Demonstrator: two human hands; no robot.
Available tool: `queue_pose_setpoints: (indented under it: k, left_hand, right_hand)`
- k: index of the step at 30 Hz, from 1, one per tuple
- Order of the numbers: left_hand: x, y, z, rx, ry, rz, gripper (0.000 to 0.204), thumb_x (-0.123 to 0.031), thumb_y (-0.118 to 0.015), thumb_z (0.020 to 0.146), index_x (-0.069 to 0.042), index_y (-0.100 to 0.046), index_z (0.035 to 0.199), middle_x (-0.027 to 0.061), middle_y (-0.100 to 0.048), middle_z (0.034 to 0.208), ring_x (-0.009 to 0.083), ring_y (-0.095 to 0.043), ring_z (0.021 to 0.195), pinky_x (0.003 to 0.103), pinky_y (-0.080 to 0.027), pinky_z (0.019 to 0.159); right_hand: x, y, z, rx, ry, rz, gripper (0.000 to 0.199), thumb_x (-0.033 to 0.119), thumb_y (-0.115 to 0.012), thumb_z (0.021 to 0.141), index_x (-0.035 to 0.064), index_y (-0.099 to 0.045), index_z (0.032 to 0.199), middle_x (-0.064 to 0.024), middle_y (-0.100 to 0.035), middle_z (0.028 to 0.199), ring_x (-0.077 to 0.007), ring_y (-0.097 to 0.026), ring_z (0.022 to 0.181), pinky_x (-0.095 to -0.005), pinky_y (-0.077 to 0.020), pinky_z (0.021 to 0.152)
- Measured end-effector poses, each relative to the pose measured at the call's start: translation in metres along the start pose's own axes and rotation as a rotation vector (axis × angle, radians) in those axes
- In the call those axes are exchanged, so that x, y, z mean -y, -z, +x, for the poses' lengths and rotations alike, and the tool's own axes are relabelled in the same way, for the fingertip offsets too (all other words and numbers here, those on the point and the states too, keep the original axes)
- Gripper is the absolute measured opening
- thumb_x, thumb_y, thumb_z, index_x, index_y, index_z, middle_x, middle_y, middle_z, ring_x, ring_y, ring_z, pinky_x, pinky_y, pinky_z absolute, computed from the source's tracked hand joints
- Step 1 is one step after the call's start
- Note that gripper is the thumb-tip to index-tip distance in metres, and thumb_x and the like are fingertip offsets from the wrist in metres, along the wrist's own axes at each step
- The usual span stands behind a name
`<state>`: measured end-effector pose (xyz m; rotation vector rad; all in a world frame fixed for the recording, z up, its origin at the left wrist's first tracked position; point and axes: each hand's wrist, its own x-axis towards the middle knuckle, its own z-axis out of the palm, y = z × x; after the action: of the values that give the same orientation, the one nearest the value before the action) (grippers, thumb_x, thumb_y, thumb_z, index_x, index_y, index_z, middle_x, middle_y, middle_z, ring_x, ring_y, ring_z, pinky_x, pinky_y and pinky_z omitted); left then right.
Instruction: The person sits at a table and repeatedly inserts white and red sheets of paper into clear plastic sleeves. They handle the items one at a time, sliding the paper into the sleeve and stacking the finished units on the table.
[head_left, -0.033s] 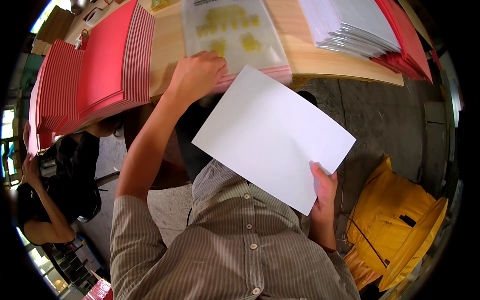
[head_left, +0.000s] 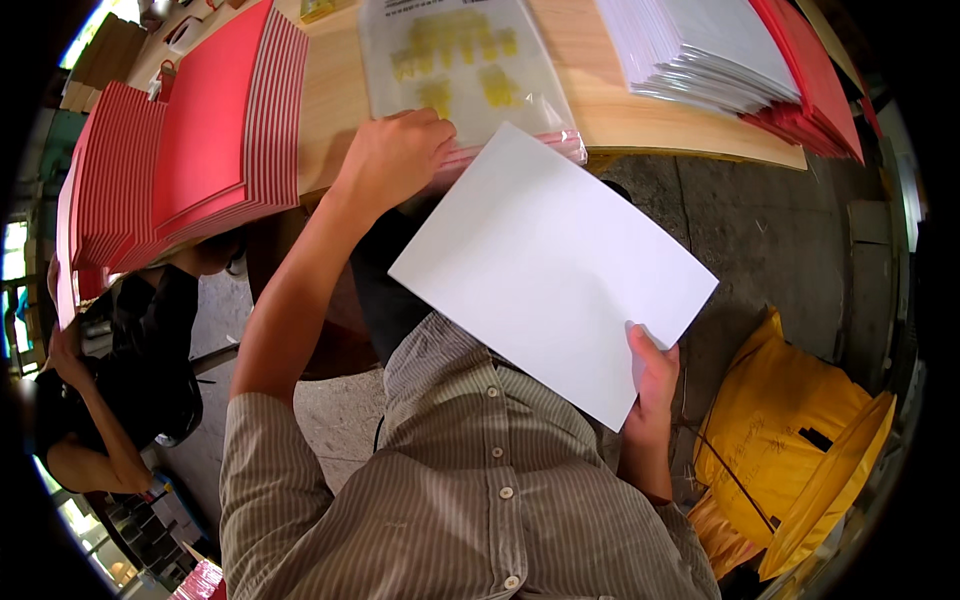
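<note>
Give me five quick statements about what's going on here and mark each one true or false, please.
1. The right hand holds the white rectangular piece, thumb on top. True.
2. Red stacks stand left of the clear plastic bags. True.
3. The left hand grips the red stacks. False: it is at the near left corner of the clear plastic bags.
4. The yellow package lies on the table. False: it is off the table, at the person's right.
5. The person's shirt is striped. True.
</note>
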<state>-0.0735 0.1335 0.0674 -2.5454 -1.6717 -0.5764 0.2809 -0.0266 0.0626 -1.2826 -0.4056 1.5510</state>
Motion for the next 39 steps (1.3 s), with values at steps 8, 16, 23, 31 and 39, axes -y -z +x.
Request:
queue_pose_setpoints:
  k: [8,16,23,31,39]
  left_hand:
    - [-0.024,-0.003,-0.001,0.083,0.067,-0.238,0.009,-0.013,-0.068,0.087,-0.009,-0.073,0.094,0.0083,-0.069,0.088,0.0309,-0.067,0.078,0.039,-0.055,0.068]
    - [-0.039,-0.016,0.007,0.128,0.023,-0.189,0.007,-0.013,-0.067,0.088,-0.008,-0.071,0.092,0.0089,-0.066,0.085,0.0326,-0.065,0.075,0.041,-0.054,0.067]
    - [-0.044,-0.011,0.003,0.077,-0.015,-0.163,0.01,-0.009,-0.067,0.086,-0.008,-0.071,0.095,0.0091,-0.062,0.083,0.0324,-0.064,0.075,0.041,-0.054,0.067]
    - [-0.051,-0.008,-0.009,0.028,-0.011,-0.137,0.026,0.001,-0.063,0.082,-0.007,-0.07,0.106,0.0081,-0.062,0.089,0.0294,-0.065,0.084,0.041,-0.055,0.07]
    - [-0.058,-0.01,-0.012,0.016,-0.034,-0.121,0.026,0.003,-0.065,0.08,-0.004,-0.069,0.106,0.0079,-0.062,0.091,0.0279,-0.065,0.086,0.04,-0.057,0.071]
  right_hand:
    - [0.005,0.005,-0.017,-0.146,0.124,-0.046,0.039,0.009,-0.069,0.09,-0.0052,-0.057,0.124,-0.0116,-0.066,0.112,-0.0217,-0.065,0.1,-0.0353,-0.0513,0.085]
    - [-0.022,0.007,-0.026,-0.169,0.205,-0.035,0.037,0.019,-0.064,0.097,-0.0058,-0.058,0.124,-0.0125,-0.067,0.11,-0.0218,-0.068,0.095,-0.0353,-0.0543,0.079]
    - [-0.025,0.007,-0.022,-0.178,0.19,0.058,0.035,0.009,-0.067,0.094,-0.0051,-0.056,0.124,-0.011,-0.065,0.112,-0.0206,-0.064,0.1,-0.0352,-0.0519,0.085]
    - [-0.033,0.006,-0.013,-0.178,0.232,0.014,0.039,0.017,-0.065,0.098,-0.0054,-0.055,0.127,-0.0134,-0.066,0.114,-0.0221,-0.067,0.097,-0.0363,-0.0559,0.08]
    - [-0.032,0.006,-0.014,-0.175,0.223,0.01,0.038,0.017,-0.065,0.097,-0.0052,-0.055,0.127,-0.0136,-0.066,0.113,-0.0217,-0.067,0.097,-0.036,-0.0562,0.079]
